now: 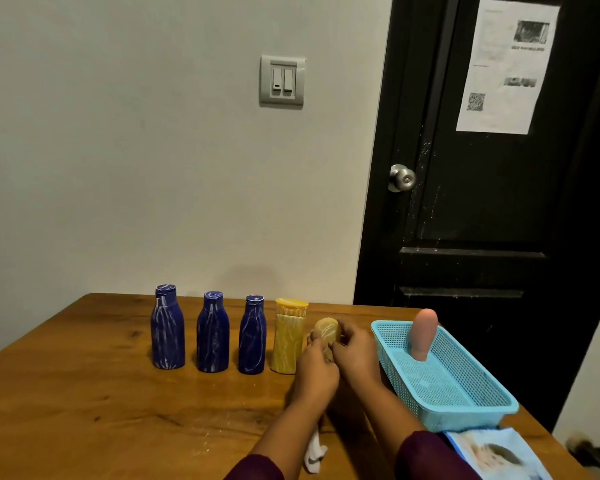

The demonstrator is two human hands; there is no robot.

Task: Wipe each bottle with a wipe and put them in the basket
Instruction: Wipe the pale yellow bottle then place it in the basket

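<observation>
Closest to us is the white wipe. It dangles under the left forearm and seems to trail from the left hand, though we can't see the actual pinch. Now the main thing: the small yellow bottle is up off the table, held between both hands. It sits just right of the tall yellow bottle and left of the basket. The left hand's fingers curl round its lower part, and the right hand wraps its far side up near the cap, so both have a proper hold on it. We reckon this one is mid-wipe, since streaks are visible on its top.

Progress-wise it looks early. Only the pink bottle is in the blue basket, standing upright near the back. The tall yellow one is untouched and streaky. To its left, in a row, come the third blue bottle, the middle blue bottle and the far-left blue bottle, all streaked white. So by our count that's one done, one in hand and four to go.

A wipes pack lies just in front of the basket at the table edge. Behind it all are a black door and a light switch on the wall.
</observation>
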